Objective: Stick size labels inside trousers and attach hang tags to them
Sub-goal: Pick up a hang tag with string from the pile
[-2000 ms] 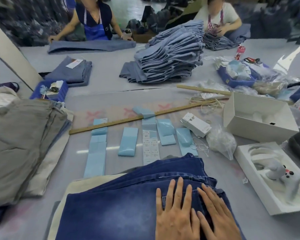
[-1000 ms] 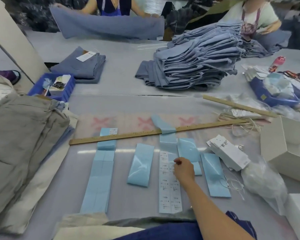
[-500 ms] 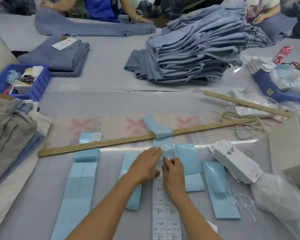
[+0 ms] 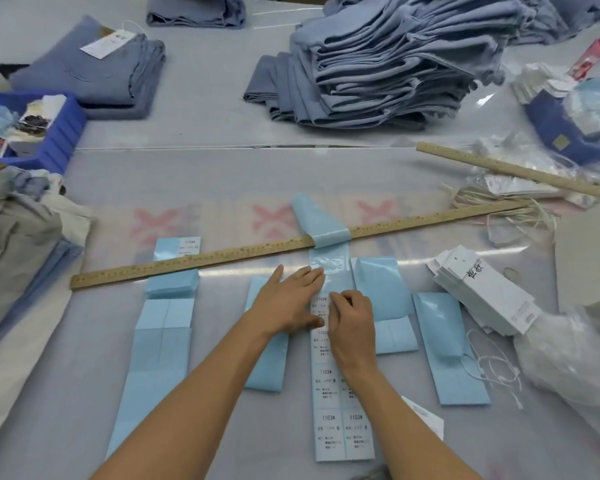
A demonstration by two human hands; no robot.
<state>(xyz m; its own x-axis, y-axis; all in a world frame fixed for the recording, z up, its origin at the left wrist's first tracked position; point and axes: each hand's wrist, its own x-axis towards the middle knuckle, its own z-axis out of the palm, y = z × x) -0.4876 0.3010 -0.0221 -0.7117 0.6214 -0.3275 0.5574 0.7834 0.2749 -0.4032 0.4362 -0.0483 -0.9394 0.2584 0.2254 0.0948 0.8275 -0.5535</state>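
1. Grey cloth-covered worktable [image 4: 222,174] under a clear plastic sheet, with stacked trousers [image 4: 388,60] at the far side, well apart from the labels
2. Right hand [image 4: 352,322] has its fingers curled, pinching at the top printed label of the size-label strip [image 4: 340,393]; whether a corner has lifted yet cannot be told
3. Left hand [image 4: 291,301] lies flat with straight fingers, pressing the blue backing just beside that label, grasping nothing
4. To peel well, I would keep the flat hand close to the pinch so the backing stays down, lift one corner only, and draw the label off low and slowly so it neither curls nor tears
5. Blue backing strips [image 4: 163,327] flank the hands; a wooden ruler [image 4: 257,252] crosses behind them; hang tags [image 4: 485,292] sit to the right, strings [image 4: 496,372] near
6. Fingertips of the right hand hide the label edge; small print below "1103#" is unreadable; no trousers lie under the hands, and the strip's lower end meets the frame's bottom edge
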